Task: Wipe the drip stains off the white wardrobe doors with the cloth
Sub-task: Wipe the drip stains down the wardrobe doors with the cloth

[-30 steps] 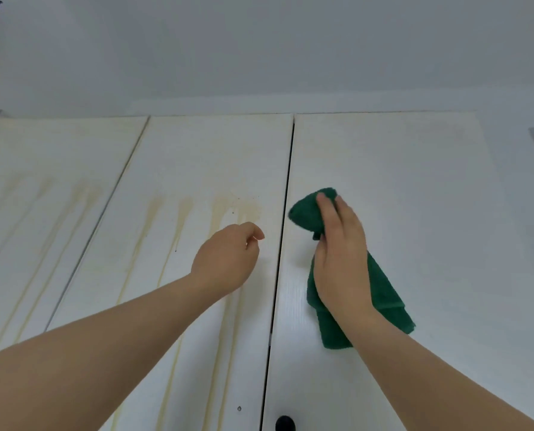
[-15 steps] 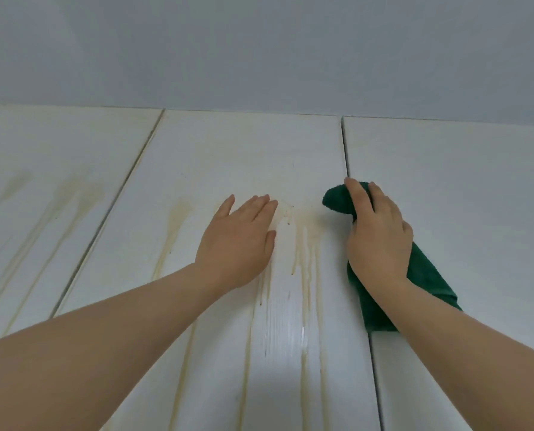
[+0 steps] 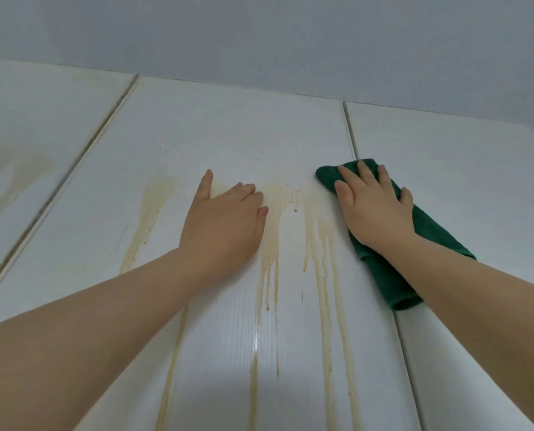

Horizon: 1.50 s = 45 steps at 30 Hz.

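The middle white wardrobe door (image 3: 228, 135) fills the view, with yellowish drip stains (image 3: 321, 244) running down from its upper part. My left hand (image 3: 225, 222) lies flat on the door, fingers straight, partly covering the top of the stains. A folded dark green cloth (image 3: 430, 241) lies over the gap between the middle door and the right door (image 3: 461, 169). My right hand (image 3: 374, 206) presses flat on the cloth's upper end with straight fingers, just right of the stains.
The left door (image 3: 35, 119) carries its own yellowish streaks (image 3: 7, 172). A grey wall (image 3: 259, 35) rises above the wardrobe's top edge. Narrow gaps separate the three doors.
The view has drawn closer to the doors. My left hand went from loosely curled to flat on the middle door. My right hand with the cloth slid left to the door gap.
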Available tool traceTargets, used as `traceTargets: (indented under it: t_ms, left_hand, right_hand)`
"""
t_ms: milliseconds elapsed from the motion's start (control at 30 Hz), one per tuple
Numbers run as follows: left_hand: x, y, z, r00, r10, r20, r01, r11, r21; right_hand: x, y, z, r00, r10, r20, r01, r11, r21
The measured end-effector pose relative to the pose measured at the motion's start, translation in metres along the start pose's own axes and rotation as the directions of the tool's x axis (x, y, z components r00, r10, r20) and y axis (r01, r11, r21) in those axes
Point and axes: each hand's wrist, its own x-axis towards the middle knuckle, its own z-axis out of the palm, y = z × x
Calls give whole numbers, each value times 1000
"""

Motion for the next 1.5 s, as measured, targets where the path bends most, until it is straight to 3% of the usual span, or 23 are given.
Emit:
traceTargets:
  t_ms: [100, 267, 467, 600, 667, 733, 800, 900, 1033, 1100, 1200, 1267, 1333, 1400, 1500]
  left_hand:
    - [-1, 1, 3, 1000, -5, -23, 6, 999, 33]
    - [-2, 1, 0, 1000, -17, 13, 17, 1000, 2]
    - [3, 0, -5, 999, -36, 31, 37, 999, -38]
    - [9, -5, -14, 998, -44, 51, 47, 997, -54]
    - [6, -8, -16, 996, -18, 86, 24, 998, -64]
    - [2, -12, -17, 993, 7, 114, 4, 995, -97]
    - [0, -13, -16, 992, 26, 127, -10, 992, -127]
    - [-1, -15, -14, 991, 33, 132, -17, 992, -122]
    - [-1, -19, -10, 990, 67, 123, -51, 991, -126]
    - [-2, -21, -10, 987, 69, 146, -51, 991, -125]
    - [-2, -25, -10, 982, 89, 164, -64, 986, -151]
    - [-2, -28, -15, 992, 104, 75, -85, 971, -224]
    - [-2, -31, -22, 996, 31, -78, -54, 951, -305]
    - [-3, -36, -29, 986, -66, -152, 4, 929, -371]
    - [-9, -45, -34, 985, -113, -128, 57, 924, -379]
  right_hand:
    - [2, -7, 4, 999, 7, -40, -7, 1000, -12]
    - [-34, 15, 0, 969, -247, 27, 248, 962, -111]
    - [21, -29, 7, 998, 24, -65, -26, 999, -30]
    - [-9, -45, 13, 956, -292, 6, 292, 955, -59]
    - [-16, -25, 5, 924, -380, 48, 383, 919, -91]
    - [-11, -8, 0, 952, -305, 26, 306, 946, -109]
    - [0, -5, 1, 991, -126, -42, 121, 988, -97]
    - [3, -41, 13, 996, 29, -79, -33, 998, -49]
    - [-10, -64, 19, 948, -318, -26, 315, 945, -84]
    - [2, -44, 12, 930, -367, -16, 362, 924, -122]
    - [22, -25, 6, 996, -47, -82, 41, 996, -78]
    - [16, -44, 11, 995, 22, -93, -26, 999, -47]
    - [-6, -67, 20, 981, -164, -99, 158, 985, -65]
    - [-31, -76, 22, 911, -409, -44, 404, 911, -85]
    - [-25, -60, 14, 862, -505, 38, 506, 859, -81]
